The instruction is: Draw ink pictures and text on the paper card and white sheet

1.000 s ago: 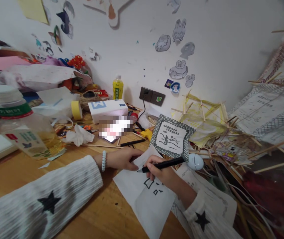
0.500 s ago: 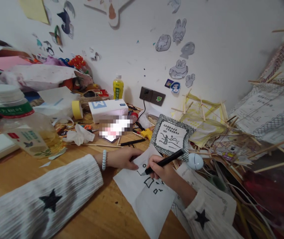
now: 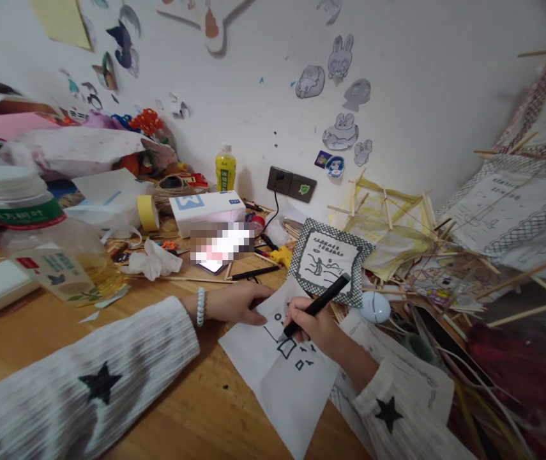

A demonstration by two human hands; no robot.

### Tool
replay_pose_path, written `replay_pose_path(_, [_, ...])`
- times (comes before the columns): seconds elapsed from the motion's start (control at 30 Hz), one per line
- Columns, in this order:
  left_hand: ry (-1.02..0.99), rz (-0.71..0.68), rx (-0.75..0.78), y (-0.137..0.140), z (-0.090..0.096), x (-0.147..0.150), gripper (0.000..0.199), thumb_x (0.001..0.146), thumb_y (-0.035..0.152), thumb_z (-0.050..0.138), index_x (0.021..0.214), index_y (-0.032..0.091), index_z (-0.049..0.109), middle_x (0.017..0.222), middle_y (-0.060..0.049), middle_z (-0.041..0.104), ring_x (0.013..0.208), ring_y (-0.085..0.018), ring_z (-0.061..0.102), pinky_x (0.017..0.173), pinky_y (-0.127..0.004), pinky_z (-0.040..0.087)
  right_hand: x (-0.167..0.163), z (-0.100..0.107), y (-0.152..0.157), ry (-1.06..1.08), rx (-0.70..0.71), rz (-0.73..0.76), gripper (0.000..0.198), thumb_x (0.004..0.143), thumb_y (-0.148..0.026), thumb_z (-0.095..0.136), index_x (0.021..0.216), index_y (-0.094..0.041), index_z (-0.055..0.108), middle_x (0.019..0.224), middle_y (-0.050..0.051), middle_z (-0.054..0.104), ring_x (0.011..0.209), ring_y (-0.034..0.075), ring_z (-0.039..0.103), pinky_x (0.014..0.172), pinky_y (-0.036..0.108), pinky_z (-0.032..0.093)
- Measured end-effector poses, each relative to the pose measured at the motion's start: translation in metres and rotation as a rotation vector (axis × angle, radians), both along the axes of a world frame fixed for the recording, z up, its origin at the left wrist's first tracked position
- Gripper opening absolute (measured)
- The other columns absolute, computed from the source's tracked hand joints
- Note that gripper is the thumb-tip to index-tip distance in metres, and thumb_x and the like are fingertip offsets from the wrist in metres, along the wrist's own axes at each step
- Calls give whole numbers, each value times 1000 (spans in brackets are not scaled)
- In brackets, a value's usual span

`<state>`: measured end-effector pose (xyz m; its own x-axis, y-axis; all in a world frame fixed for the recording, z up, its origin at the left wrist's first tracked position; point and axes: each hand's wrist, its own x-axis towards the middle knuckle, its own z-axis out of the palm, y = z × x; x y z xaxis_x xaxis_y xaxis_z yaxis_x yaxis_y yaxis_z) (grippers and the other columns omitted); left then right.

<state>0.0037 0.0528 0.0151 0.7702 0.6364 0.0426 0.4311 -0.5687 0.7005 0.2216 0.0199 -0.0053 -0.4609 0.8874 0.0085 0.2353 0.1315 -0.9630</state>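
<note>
White sheet point(image 3: 287, 396): lies aslant in front of me, its upper end between my hands and a lower corner pointing my way; small black outlines sit on its upper half.
Left edge: a stretch of wooden table point(image 3: 177, 409) runs between it and my left sleeve point(image 3: 143, 358), widening toward me.
Right edge: tighter, with a second drawn-on paper point(image 3: 411, 364) and my right sleeve point(image 3: 414, 421) close by.
Far end: the checker-bordered drawing point(image 3: 327, 252) sits just beyond, and a slim black pen point(image 3: 256, 273) lies farther left.
Left hand point(image 3: 234, 302): low over the sheet's upper left side, thumb spread from the fingers, a beaded bracelet point(image 3: 200, 306) round the wrist.
Right hand point(image 3: 308, 322): pinching the black marker point(image 3: 325, 298), forearm slanting in from the lower right.
Marker tip: points down at the four-sided outline; I cannot tell whether it touches.
</note>
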Motion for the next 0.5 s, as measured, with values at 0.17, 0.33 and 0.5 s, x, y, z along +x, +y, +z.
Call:
replay_pose_path(0.17, [5,2,1,0,1,0,33,70,22,65,102,15,64,90,-4,68,75,-19,59,63,-25,43,-1,-1,-1,63,-16,97,19,87,-31,50,75,-17,56,55,-3,61,41,8,50,42,18,38])
replay_pose_path(0.33, [5,5,4,1,-1,-1,35,69,23,67,103,16,64,88,-2,68,73,-18,59,61,-24,42,-1,-1,-2,27,15,136,17,89,-32,54,82,-17,59,62,-1,66,46,8,54,49,19,42])
replay_pose_path(0.5, [4,-1,-5,1,-2,-1,36,69,23,66,105,16,64,91,-3,69,75,-18,60,63,-24,43,-1,0,-3,-26,31,126,14,88,-29,55,84,-18,60,64,-2,66,47,8,54,49,19,43])
